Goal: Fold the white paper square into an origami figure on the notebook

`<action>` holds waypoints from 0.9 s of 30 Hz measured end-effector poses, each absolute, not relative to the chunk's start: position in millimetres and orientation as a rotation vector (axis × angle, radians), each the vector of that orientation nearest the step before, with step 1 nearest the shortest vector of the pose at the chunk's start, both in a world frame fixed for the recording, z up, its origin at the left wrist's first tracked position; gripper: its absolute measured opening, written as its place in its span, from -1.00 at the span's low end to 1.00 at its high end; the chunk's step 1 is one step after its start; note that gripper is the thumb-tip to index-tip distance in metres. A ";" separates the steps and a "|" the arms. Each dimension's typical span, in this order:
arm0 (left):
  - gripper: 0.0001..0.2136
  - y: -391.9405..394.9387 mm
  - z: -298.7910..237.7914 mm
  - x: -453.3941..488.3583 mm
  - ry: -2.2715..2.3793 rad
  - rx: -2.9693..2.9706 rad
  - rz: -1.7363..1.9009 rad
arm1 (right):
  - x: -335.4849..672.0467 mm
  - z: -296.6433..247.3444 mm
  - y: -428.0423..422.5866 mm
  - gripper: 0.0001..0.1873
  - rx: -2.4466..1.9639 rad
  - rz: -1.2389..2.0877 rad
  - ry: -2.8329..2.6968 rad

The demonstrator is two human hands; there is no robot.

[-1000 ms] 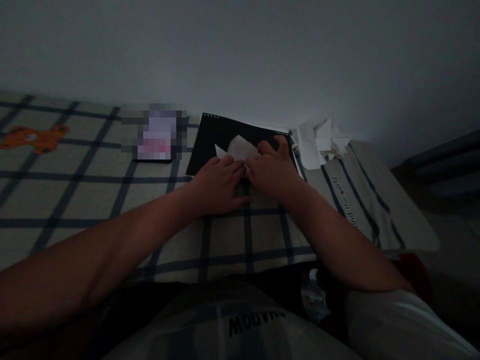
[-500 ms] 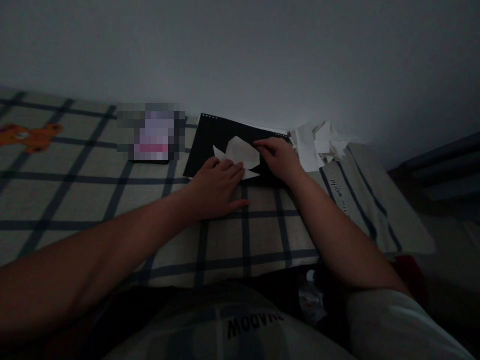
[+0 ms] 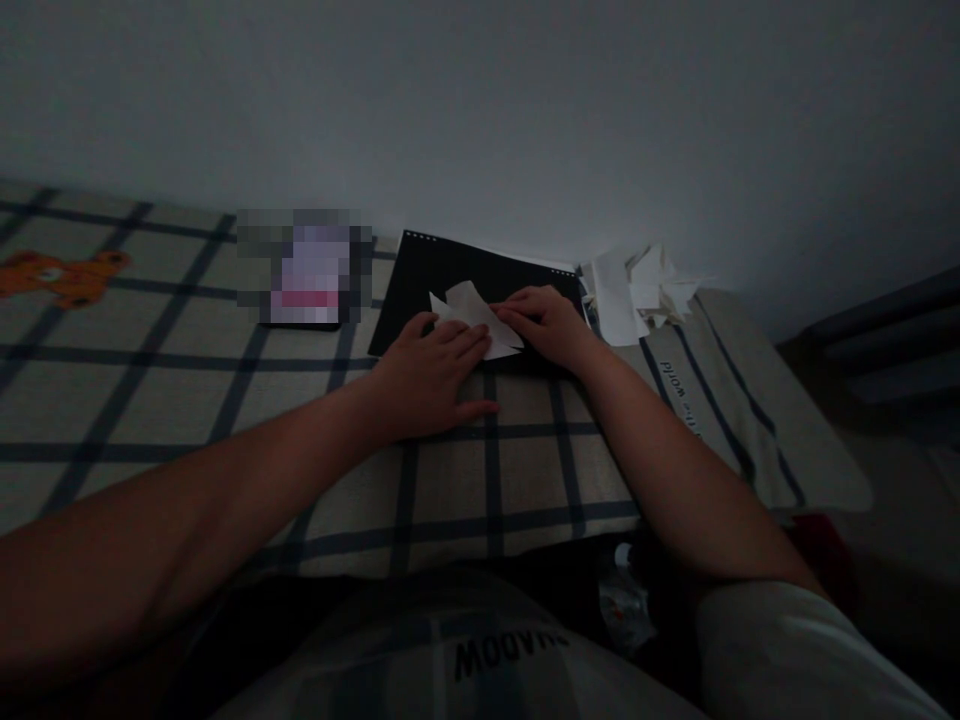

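A partly folded sheet of white paper [image 3: 466,299] lies on a black pad [image 3: 409,285] with punched holes along its far edge. My left hand [image 3: 427,375] rests flat on the paper's near left part, fingers stretched out and thumb apart on the cloth. At the paper's right side, my right hand [image 3: 547,322] has its fingers pressed together on a flap that leans over to the left. The two hands' fingertips nearly meet. Part of the paper is hidden under the left fingers.
A phone [image 3: 311,275] with a lit, pixelated screen is propped left of the pad. A pile of folded white papers [image 3: 622,295] sits to the right. An orange figure [image 3: 67,277] lies far left on the checked cloth [image 3: 450,480]. Below the edge is a clear plastic bottle [image 3: 626,605].
My right hand has moved left and slightly down, bringing the paper's right flap over toward my left fingers. My left hand has stayed nearly still.
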State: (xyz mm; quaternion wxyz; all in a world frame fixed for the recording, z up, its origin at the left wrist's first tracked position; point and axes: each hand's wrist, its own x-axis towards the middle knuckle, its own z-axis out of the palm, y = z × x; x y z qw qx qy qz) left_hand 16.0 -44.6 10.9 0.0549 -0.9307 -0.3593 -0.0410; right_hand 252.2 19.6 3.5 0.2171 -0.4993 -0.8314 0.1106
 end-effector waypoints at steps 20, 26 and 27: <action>-0.26 -40.4 8.3 13.9 -1.067 -2.822 -0.199 | 237.2 1.8 1.3 -0.60 -1.505 0.059 -2.442; -0.29 -36.9 8.1 12.7 -1.098 -2.857 -0.192 | 242.6 6.6 5.5 -0.64 -1.467 0.120 -2.425; -0.30 -36.6 8.7 12.2 -1.100 -2.863 -0.192 | 245.4 8.3 7.2 -0.65 -1.459 0.127 -2.420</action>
